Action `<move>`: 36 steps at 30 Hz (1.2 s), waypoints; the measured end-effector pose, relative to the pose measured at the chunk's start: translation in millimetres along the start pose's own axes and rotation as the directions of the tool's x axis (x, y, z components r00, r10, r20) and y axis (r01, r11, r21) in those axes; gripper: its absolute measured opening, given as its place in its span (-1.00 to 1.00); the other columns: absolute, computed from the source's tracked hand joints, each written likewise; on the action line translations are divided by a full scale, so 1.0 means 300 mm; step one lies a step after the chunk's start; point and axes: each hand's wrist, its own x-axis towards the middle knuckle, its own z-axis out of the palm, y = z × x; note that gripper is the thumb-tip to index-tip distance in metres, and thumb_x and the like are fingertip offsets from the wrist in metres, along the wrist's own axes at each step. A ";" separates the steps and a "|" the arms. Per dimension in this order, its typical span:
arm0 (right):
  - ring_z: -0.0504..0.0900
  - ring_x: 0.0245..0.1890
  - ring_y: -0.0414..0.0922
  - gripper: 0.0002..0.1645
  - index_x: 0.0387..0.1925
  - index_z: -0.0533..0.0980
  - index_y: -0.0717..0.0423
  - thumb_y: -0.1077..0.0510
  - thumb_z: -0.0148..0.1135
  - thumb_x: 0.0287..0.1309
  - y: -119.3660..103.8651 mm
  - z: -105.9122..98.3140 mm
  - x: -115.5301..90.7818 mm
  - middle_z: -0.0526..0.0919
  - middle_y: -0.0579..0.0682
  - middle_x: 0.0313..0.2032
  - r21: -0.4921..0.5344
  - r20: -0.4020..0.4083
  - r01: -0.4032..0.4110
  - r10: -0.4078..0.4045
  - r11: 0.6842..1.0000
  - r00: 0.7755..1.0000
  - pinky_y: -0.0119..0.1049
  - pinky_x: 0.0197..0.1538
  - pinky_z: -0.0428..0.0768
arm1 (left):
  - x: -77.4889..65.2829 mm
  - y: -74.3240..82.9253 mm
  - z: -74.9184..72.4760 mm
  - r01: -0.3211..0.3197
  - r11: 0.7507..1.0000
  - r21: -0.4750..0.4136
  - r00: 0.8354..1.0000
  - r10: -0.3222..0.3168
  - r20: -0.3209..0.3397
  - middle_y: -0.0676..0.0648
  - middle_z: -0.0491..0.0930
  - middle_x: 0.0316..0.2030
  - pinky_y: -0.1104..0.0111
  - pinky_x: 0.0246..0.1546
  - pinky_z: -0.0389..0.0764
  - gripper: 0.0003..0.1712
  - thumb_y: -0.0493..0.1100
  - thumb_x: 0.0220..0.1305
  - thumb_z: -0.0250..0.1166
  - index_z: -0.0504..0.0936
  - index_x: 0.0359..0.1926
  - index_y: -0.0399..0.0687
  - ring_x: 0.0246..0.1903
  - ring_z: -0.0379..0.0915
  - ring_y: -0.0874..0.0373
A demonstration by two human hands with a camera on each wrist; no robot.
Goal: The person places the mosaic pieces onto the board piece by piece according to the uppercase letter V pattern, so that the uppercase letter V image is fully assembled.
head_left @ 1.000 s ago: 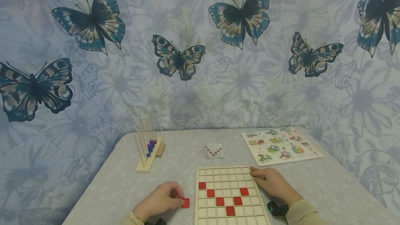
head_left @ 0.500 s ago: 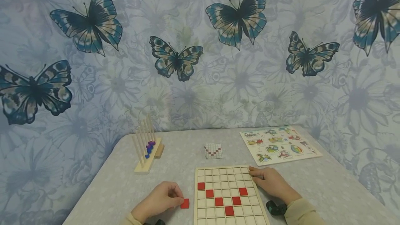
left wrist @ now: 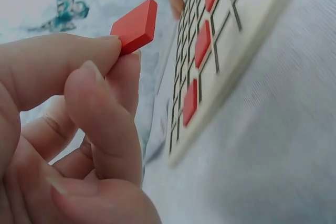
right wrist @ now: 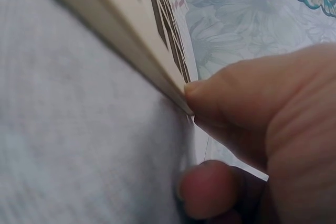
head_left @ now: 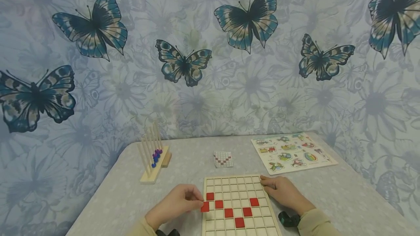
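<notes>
My left hand point(head_left: 177, 203) pinches a red square tile point(head_left: 205, 207) by its edge between thumb and finger. In the head view this tile overlaps the left rim of a pale wooden grid board point(head_left: 241, 193). Several red tiles sit in the board's squares, forming a V shape. The left wrist view shows the held tile point(left wrist: 135, 27) tilted, apart from the board point(left wrist: 226, 72). At the board's far right corner, my right hand point(head_left: 285, 191) grips the edge with its fingertips. The right wrist view shows the thumb point(right wrist: 210, 95) right at that corner.
Behind the board lies a small pattern card point(head_left: 223, 159) with a red V of squares. A wooden peg stand point(head_left: 154, 163) with blue and purple beads is at the back left. A picture puzzle board point(head_left: 293, 153) lies at the back right, near the wallpapered wall.
My left hand has moved right and slightly away from me, bringing the red tile from beside the board to over its left rim. The right hand stays at the corner.
</notes>
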 end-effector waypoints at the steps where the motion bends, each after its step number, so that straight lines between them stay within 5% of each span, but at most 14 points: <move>1: 0.49 0.35 0.25 -0.62 0.14 0.68 0.12 0.11 0.33 0.34 0.000 -0.001 -0.001 0.61 0.04 0.28 0.004 0.000 -0.002 0.002 1.000 1.000 0.21 0.30 0.44 | 0.012 0.011 0.006 -0.010 1.000 0.000 1.000 0.010 0.014 -0.02 0.72 -0.34 0.31 -0.48 0.53 -0.85 -0.12 0.33 0.41 0.73 -0.19 -0.10 -0.47 0.46 0.20; 7: 0.51 0.32 0.27 -0.61 0.14 0.68 0.13 0.09 0.34 0.34 0.009 0.000 -0.002 0.62 0.05 0.28 -0.006 0.003 0.020 -0.020 1.000 1.000 0.23 0.28 0.45 | 0.107 0.087 0.059 -0.053 0.998 0.044 0.996 0.050 0.076 0.00 0.75 -0.21 0.23 -0.42 0.59 -0.85 -0.15 0.41 0.34 0.80 -0.09 0.02 -0.41 0.54 0.13; 12: 0.51 0.34 0.23 -0.62 0.14 0.68 0.10 0.10 0.33 0.35 0.025 0.004 0.006 0.62 0.01 0.29 0.000 -0.005 0.009 -0.009 1.000 1.000 0.21 0.30 0.45 | 0.210 0.156 0.159 -0.054 0.991 0.126 0.995 0.043 0.092 0.07 0.71 -0.28 0.23 -0.35 0.61 -0.88 -0.18 0.38 0.34 0.80 -0.16 0.07 -0.38 0.57 0.13; 21: 0.53 0.33 0.20 -0.63 0.14 0.69 0.08 0.11 0.32 0.35 0.036 0.002 0.014 0.63 0.00 0.27 -0.011 -0.009 0.037 -0.037 0.999 0.999 0.20 0.26 0.49 | 0.370 0.227 0.324 -0.032 0.958 0.284 0.999 0.023 0.034 0.15 0.67 -0.45 0.34 -0.42 0.58 -0.93 -0.21 0.30 0.39 0.79 -0.31 0.04 -0.51 0.55 0.24; 28: 0.53 0.32 0.22 -0.65 0.12 0.69 0.10 0.12 0.31 0.36 0.026 -0.005 0.012 0.63 0.03 0.26 0.010 -0.010 0.063 -0.063 0.998 0.998 0.21 0.26 0.49 | 0.429 0.224 0.404 -0.019 0.916 0.401 0.998 0.039 -0.042 0.16 0.66 -0.45 0.31 -0.44 0.50 -0.91 -0.25 0.22 0.38 0.77 -0.35 0.05 -0.48 0.46 0.25; 36: 0.54 0.30 0.24 -0.66 0.11 0.70 0.05 0.11 0.32 0.36 0.023 -0.005 0.008 0.64 0.03 0.26 0.010 -0.008 0.040 -0.040 0.999 0.999 0.21 0.25 0.50 | 0.453 0.234 0.453 0.002 0.895 0.446 0.996 0.039 -0.082 0.17 0.63 -0.52 0.27 -0.42 0.53 -0.92 -0.18 0.30 0.39 0.75 -0.36 0.06 -0.51 0.48 0.26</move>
